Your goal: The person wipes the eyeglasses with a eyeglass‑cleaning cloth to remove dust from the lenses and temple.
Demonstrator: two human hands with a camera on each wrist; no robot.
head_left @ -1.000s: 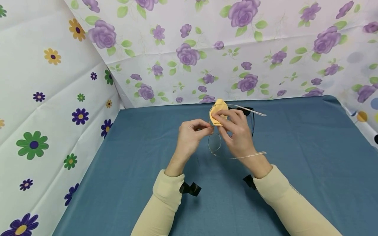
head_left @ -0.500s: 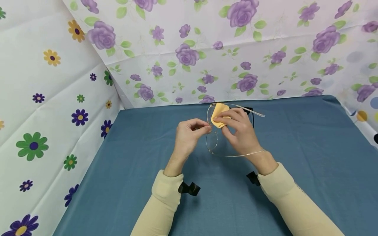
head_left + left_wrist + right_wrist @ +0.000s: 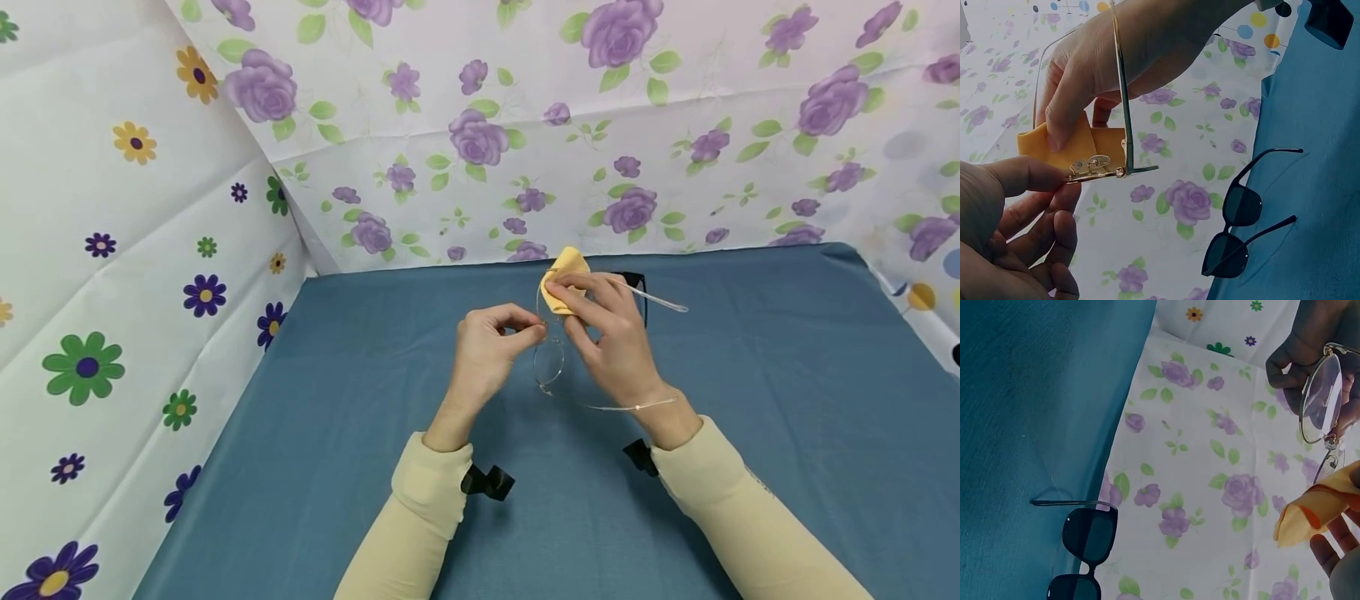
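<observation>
eyeglasses are pinched in left fingers — right fingers grip a yellow cloth.

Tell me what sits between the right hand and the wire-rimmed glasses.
The yellow cloth lies between them: in the left wrist view, the right hand holds it against the wire-rimmed glasses.
</observation>
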